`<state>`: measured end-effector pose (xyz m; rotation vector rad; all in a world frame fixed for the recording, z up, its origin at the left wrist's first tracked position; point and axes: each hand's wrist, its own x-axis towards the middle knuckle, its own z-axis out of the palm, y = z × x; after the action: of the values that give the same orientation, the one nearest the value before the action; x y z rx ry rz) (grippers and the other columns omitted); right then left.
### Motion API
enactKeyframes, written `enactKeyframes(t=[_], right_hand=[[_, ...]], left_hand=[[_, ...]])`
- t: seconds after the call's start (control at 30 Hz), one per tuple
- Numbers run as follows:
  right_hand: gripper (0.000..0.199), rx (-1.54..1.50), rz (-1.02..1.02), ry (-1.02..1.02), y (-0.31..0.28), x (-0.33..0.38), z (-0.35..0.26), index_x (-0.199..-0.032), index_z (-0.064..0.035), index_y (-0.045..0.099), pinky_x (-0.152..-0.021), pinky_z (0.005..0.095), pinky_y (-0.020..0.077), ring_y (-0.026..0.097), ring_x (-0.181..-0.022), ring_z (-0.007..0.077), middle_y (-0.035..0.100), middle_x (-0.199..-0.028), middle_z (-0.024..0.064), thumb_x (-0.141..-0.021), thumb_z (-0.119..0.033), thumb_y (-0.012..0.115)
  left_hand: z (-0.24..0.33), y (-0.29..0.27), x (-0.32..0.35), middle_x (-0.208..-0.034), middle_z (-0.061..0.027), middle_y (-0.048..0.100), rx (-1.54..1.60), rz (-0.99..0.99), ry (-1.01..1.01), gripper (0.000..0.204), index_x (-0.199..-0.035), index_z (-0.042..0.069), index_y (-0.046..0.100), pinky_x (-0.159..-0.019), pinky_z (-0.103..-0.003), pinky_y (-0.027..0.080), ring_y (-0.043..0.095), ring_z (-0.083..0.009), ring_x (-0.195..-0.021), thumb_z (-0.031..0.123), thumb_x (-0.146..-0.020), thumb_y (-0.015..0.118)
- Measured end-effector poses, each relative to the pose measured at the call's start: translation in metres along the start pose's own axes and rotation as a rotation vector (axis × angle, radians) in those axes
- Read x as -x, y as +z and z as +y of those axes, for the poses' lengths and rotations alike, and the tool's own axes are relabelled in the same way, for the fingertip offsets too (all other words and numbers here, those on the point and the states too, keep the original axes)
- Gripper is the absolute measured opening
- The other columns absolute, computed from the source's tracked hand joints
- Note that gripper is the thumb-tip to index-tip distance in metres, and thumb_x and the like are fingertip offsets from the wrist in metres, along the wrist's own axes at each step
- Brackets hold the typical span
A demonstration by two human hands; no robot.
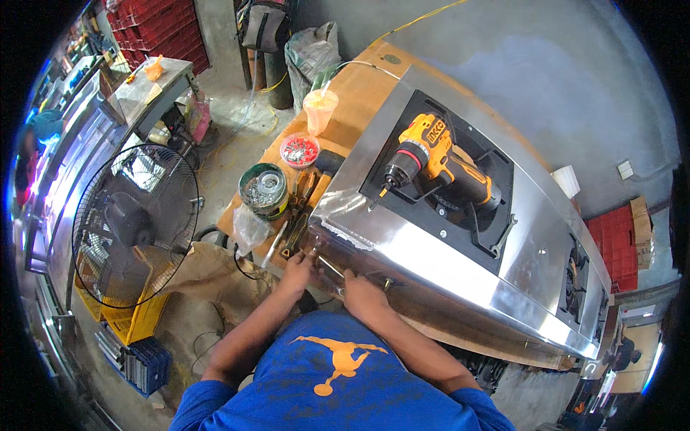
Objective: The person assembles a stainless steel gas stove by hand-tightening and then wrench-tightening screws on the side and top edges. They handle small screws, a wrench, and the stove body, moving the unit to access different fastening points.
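A long stainless-steel gas stove [431,262] lies across the workbench in front of me. At the left end of its front panel, my left hand [296,274] has its fingers curled in against the corner; what they hold, if anything, is hidden. Close beside it, my right hand [363,294] is closed around the near end of a slim silver rod-like tool [330,266]. The tool's far end points toward the left hand along the panel. A small brass-coloured fitting [388,284] sticks out of the panel to the right of my right hand.
A yellow cordless drill [438,161] and a wrench [505,235] lie on the stove's near burner. Left of the stove, the wooden bench [363,90] bears hand tools [302,205], a tub of screws [264,190], red parts [300,149] and a drink cup [320,108]. A fan [135,223] stands left.
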<state>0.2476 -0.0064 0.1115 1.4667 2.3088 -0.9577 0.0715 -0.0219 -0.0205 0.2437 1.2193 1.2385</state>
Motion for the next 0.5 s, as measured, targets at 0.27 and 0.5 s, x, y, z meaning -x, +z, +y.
enactKeyframes(t=[0.27,0.5], right_hand=[[0.026,-0.005,0.267,-0.266,-0.013,-0.021,-0.029,-0.112,0.0026,0.053,-0.080,0.0528,0.0537,0.066,-0.093,0.0442,0.064,-0.103,0.0274,-0.092,-0.014,0.050],[0.033,0.015,-0.033,0.154,0.022,-0.007,0.007,-0.117,0.0073,0.056,-0.085,0.0484,0.0546,0.066,-0.100,0.0432,0.061,-0.115,0.0330,-0.094,-0.011,0.040]], left_hand=[[0.008,-0.006,-0.015,-0.090,-0.0092,0.061,0.387,-0.107,-0.318,0.024,-0.115,0.004,0.055,-0.071,-0.035,0.053,0.062,-0.0209,-0.079,0.024,-0.103,0.052],[0.001,0.001,-0.008,-0.089,-0.0083,0.064,0.040,-0.084,-0.194,0.015,-0.109,0.003,0.057,-0.068,-0.035,0.055,0.063,-0.0208,-0.077,0.015,-0.101,0.052]])
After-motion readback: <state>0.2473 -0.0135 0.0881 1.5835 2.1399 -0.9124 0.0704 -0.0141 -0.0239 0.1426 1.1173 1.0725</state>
